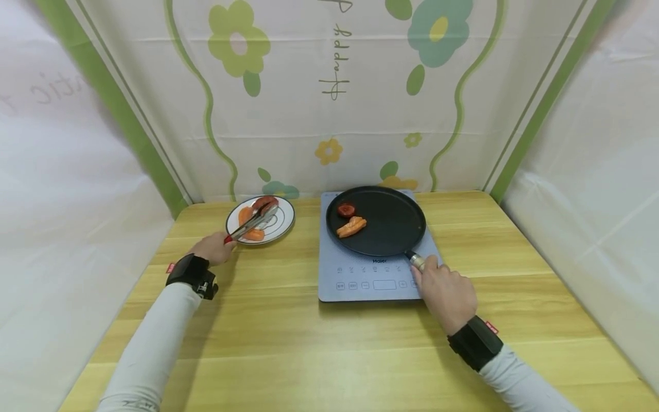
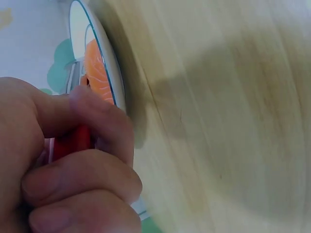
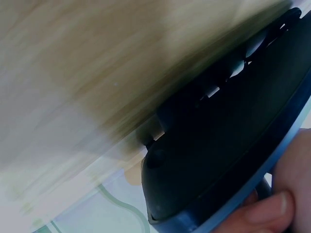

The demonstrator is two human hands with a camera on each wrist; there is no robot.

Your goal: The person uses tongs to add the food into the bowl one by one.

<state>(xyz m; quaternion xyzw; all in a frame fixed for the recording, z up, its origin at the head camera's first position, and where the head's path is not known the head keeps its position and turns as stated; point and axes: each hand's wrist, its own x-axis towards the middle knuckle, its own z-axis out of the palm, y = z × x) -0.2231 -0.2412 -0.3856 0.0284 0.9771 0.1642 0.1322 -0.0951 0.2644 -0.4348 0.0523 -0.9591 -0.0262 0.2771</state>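
My left hand [image 1: 212, 248] grips red-handled metal tongs [image 1: 241, 230], whose tips reach over a white plate [image 1: 288, 221] with a dark rim. On the plate lie orange salmon pieces [image 1: 254, 234] and a dark red, sausage-like piece [image 1: 265, 201]. The left wrist view shows fingers curled round the red handle [image 2: 73, 143], close beside the plate [image 2: 115, 82]. My right hand [image 1: 449, 293] holds the handle [image 1: 415, 259] of a flat black pan [image 1: 393, 223]. A salmon piece [image 1: 352, 227] and a small dark red piece [image 1: 346, 210] lie at the pan's left side.
Under the pan is a pale blue-grey induction cooker [image 1: 355, 292]; its dark underside [image 3: 218, 141] fills much of the right wrist view. The wooden table [image 1: 268, 355] meets a flower-printed cloth [image 1: 288, 114] at the back. White cloth walls [image 1: 592, 171] stand at both sides.
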